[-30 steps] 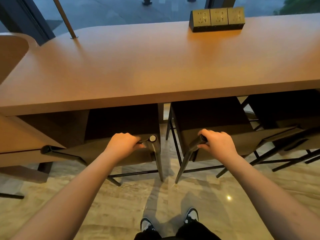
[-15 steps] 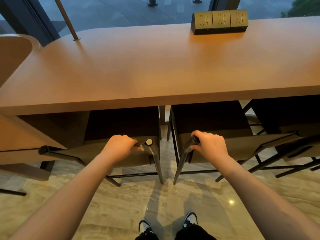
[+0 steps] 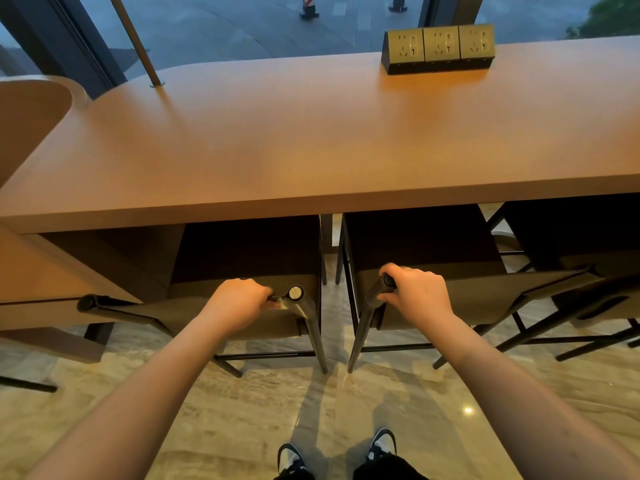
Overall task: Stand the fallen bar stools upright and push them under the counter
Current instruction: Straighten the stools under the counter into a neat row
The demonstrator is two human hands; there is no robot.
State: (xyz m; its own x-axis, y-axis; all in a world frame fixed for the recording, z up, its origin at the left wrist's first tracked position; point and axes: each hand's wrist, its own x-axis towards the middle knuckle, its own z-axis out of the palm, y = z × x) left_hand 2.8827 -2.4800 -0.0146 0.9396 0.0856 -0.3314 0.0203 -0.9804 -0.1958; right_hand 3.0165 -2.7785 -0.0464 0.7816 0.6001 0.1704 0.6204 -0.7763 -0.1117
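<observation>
1. The left hand (image 3: 239, 303) was clenched around the top rail of the left bar stool (image 3: 249, 268), close to the rail's right end, where a round pale end cap faced up just to the right of the knuckles.
2. The right hand (image 3: 415, 294) was clenched around the top rail of the right bar stool (image 3: 422, 244), at the rail's left end, with the thumb wrapped over the tube.
3. Both stools stood upright on the floor (image 3: 242, 420), side by side, with only a narrow gap between them at the middle of the scene.
4. Their dark seats reached in under the near edge of the counter (image 3: 311, 143), while the low backrests and near legs stood out on the near side of that edge.
5. The two inner near legs slanted down toward each other and came close together at the floor, though they stayed apart.
6. A third stool (image 3: 585, 268) stood further right, its seat also partly under the counter.
7. A block of three power sockets (image 3: 440, 46) sat on the far right part of the counter, by the window.
8. A thin slanted metal rod (image 3: 138, 46) met the counter at its far left.
9. The person's shoes (image 3: 381, 445) showed at the near edge, on the pale stone floor.
</observation>
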